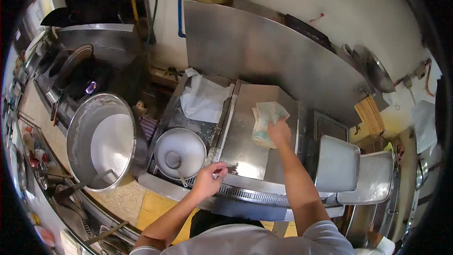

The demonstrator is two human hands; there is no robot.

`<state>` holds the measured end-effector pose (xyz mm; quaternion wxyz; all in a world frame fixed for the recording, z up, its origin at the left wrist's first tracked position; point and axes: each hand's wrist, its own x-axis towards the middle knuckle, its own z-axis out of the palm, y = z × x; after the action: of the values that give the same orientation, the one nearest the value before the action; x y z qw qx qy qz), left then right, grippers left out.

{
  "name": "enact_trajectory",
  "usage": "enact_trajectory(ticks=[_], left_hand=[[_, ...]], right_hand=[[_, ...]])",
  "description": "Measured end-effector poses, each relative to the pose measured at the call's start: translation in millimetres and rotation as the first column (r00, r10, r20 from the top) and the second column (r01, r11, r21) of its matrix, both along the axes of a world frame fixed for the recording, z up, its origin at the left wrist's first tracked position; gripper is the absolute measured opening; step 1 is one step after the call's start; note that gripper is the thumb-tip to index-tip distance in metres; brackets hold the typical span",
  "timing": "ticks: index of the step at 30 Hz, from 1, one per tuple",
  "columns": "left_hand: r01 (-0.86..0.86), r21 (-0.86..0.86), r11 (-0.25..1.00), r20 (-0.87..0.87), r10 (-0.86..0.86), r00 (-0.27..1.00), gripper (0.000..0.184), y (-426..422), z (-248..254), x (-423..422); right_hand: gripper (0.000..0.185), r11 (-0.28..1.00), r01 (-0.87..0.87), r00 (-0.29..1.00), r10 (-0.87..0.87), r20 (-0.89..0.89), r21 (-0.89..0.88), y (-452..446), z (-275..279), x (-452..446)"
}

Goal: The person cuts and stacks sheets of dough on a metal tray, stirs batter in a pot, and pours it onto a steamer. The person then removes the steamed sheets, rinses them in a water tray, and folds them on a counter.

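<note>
My right hand is closed on a pale, folded cloth, which lies on a flat steel cover. Near the front left corner of that cover is my left hand, its fingers partly curled and apart, with nothing seen in it. Just left of this hand stands a round metal bowl of whitish liquid, with a small ladle in it.
A large steel pot with white contents stands at the left, near a burner with a flame. White cloth lies behind the bowl. Metal trays are at the right. Another person's hand shows at lower right.
</note>
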<state>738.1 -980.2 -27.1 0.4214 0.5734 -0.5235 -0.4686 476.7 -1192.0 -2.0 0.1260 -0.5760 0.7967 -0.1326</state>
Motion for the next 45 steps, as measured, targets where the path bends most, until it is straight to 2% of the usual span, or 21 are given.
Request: enact_trajectory(ticks=[1, 4, 6, 8, 10, 12, 15, 18, 22, 26, 33, 36, 37, 39, 45], left_hand=[[-0.004, -0.017, 1.000, 0.021, 0.004, 1.000, 0.026, 4, 5, -1], [-0.027, 0.023, 0.999, 0.076, 0.026, 0.997, 0.027, 25, 7, -3], [-0.062, 0.062, 0.996, 0.079, 0.057, 0.995, 0.027, 47, -2, -7], [-0.106, 0.084, 0.991, 0.054, 0.102, 0.993, 0.027, 72, -21, -13], [-0.111, 0.113, 0.987, 0.090, 0.101, 0.991, 0.027, 92, -12, -22], [-0.157, 0.115, 0.981, 0.155, 0.139, 0.978, 0.027, 117, -11, -38], [-0.240, 0.141, 0.960, 0.168, 0.216, 0.962, 0.027, 154, 7, -69], [-0.373, 0.111, 0.921, 0.168, 0.353, 0.920, 0.028, 194, 3, -94], [-0.481, 0.123, 0.868, 0.250, 0.442, 0.862, 0.032, 250, 17, -117], [-0.560, 0.141, 0.817, 0.321, 0.497, 0.806, 0.034, 306, 39, -138], [-0.737, 0.150, 0.660, 0.333, 0.668, 0.666, 0.030, 405, 23, -175], [-0.776, 0.078, 0.626, 0.456, 0.669, 0.586, 0.027, 453, 21, -187], [-0.810, 0.050, 0.584, 0.433, 0.718, 0.544, 0.028, 470, 21, -191], [-0.871, -0.014, 0.491, 0.388, 0.805, 0.448, 0.030, 508, 22, -198], [-0.994, 0.026, 0.108, 0.441, 0.891, 0.108, 0.032, 658, 15, -225]], right_hand=[[0.052, 0.999, -0.022, 0.999, 0.022, 0.026, -0.027, 8, 2, -1], [0.049, 0.888, -0.221, 0.973, 0.227, -0.033, -0.404, 64, 2, -10], [0.046, 0.820, -0.242, 0.953, 0.302, 0.033, -0.518, 110, 11, -4], [0.040, 0.770, -0.366, 0.902, 0.432, 0.005, -0.523, 156, 4, -8], [0.037, 0.786, -0.441, 0.839, 0.533, 0.111, -0.434, 201, 4, -3], [0.034, 0.714, -0.539, 0.693, 0.678, 0.247, -0.446, 233, 4, -3], [0.037, 0.629, -0.666, 0.498, 0.775, 0.389, -0.402, 269, -6, -9], [0.038, 0.496, -0.773, 0.355, 0.855, 0.379, -0.395, 299, 0, -18], [0.039, 0.404, -0.837, 0.228, 0.871, 0.435, -0.369, 338, -7, -35], [0.040, 0.290, -0.921, 0.123, 0.851, 0.511, -0.260, 367, 1, -43], [0.041, 0.023, -0.980, -0.068, 0.897, 0.437, -0.199, 407, 3, -14], [0.042, -0.131, -0.985, -0.168, 0.891, 0.422, -0.115, 440, 8, 12], [0.042, -0.200, -0.978, -0.204, 0.881, 0.427, -0.055, 455, 20, 21], [0.042, -0.324, -0.945, -0.315, 0.851, 0.420, -0.051, 489, 18, 40], [0.042, -0.675, -0.737, -0.615, 0.652, 0.444, -0.030, 617, 14, 79]])
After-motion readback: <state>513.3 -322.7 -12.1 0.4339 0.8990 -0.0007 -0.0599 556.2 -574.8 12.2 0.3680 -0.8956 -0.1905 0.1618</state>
